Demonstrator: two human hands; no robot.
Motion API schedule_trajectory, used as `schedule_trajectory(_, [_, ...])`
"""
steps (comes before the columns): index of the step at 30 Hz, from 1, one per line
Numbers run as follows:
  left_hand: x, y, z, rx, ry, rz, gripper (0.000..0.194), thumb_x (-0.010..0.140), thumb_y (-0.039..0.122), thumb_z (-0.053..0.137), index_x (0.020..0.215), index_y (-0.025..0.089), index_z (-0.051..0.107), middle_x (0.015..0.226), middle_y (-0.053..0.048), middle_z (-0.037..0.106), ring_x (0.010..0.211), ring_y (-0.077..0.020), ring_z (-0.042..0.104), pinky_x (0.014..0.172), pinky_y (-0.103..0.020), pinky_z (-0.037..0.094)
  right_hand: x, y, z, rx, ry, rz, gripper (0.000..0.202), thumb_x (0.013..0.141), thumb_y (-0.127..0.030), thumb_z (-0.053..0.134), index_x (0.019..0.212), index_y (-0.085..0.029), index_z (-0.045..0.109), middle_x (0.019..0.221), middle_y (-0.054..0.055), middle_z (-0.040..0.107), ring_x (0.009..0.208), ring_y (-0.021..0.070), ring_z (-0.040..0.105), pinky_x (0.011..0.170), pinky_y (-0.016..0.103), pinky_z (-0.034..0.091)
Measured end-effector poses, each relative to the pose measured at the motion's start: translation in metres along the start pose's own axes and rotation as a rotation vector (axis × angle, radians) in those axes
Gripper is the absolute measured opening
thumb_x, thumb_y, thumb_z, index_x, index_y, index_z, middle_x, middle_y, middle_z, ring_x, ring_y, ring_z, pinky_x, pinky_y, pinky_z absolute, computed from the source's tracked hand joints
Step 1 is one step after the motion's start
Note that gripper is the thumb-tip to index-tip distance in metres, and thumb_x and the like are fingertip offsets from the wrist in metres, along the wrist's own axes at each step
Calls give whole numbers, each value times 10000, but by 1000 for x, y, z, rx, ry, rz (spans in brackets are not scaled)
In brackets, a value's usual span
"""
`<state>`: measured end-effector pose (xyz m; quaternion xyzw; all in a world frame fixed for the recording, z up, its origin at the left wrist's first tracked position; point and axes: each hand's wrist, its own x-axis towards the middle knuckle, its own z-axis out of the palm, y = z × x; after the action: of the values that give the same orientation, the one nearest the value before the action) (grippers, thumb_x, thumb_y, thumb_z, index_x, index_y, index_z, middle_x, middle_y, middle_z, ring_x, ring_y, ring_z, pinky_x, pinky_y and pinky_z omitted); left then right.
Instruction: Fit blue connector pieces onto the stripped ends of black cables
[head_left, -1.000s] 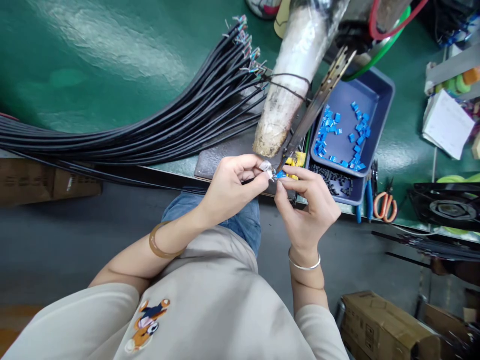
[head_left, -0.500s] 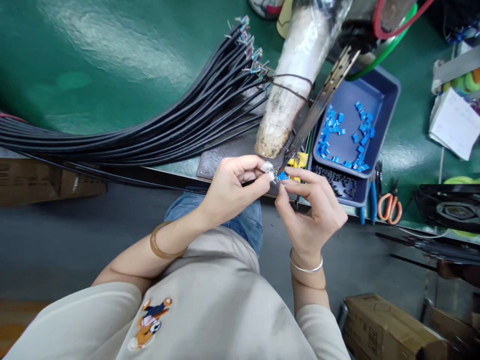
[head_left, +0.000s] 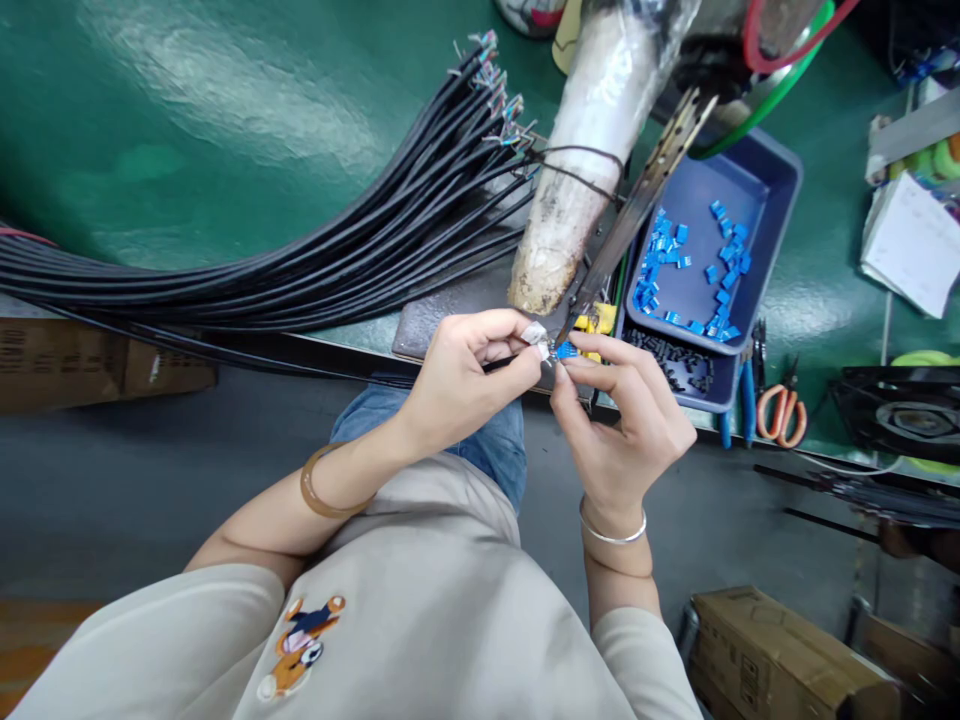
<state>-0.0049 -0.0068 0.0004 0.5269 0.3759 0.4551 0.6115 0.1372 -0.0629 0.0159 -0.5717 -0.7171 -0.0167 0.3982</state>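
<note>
My left hand [head_left: 480,365] is closed, thumb and forefinger pinching the end of a black cable [head_left: 498,364]. White wrapping [head_left: 535,336] shows at those fingertips; whether it is tape on the fingers cannot be made out. Opposite it, my right hand [head_left: 626,410] pinches a small blue connector [head_left: 565,350] between thumb and fingers. Short wire ends meet the connector between the two hands, partly hidden by the fingers. The tip of a long metal soldering tool [head_left: 600,275] comes down from above right to this same spot.
A white wrapped duct [head_left: 555,220] hangs just above my hands. Black cables [head_left: 315,270] with stripped ends lie leftward. At right are a tray [head_left: 772,215] of blue connectors, a bin of black pieces [head_left: 675,365], blue-handled pliers [head_left: 748,400] and orange-handled scissors [head_left: 781,415].
Both hands keep nearly the same pose and place, still at the soldering tool's tip. The view has shifted very slightly.
</note>
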Motion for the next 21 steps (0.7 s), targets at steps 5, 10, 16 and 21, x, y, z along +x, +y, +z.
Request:
schedule_trajectory(5, [-1,-1,-1,19,-28,-43,85,737,127,612,659,133,579,573,43,486,502,-29,401,474,-129,376,-4,0,1,-45,-32,-27,161,805,-105,667,845,-234,581,1042,27,748,932,153,729,797,278,603])
schedule_trajectory(10, [-5,-2,-3,16,-79,-70,95,781,163,620,699,132,583,632,21,521,557,-48,457,527,-154,403,-7,2,-1,-55,-12,-47,168,815,-102,662,888,-234,587,995,24,755,907,146,733,781,266,597])
schedule_trajectory(16, [-15,8,-12,-1,-310,-139,152,865,239,594,753,137,596,622,14,545,547,-67,468,508,-184,385,-16,9,-5,-17,-56,-156,208,821,-70,655,954,-204,570,1028,58,754,910,149,739,723,242,584])
schedule_trajectory(21, [-31,6,-8,375,-155,293,63,813,213,690,833,157,670,691,2,622,578,-80,488,564,-208,398,-21,11,-12,201,64,167,108,873,-172,623,929,-237,558,827,-31,692,736,126,722,646,271,591])
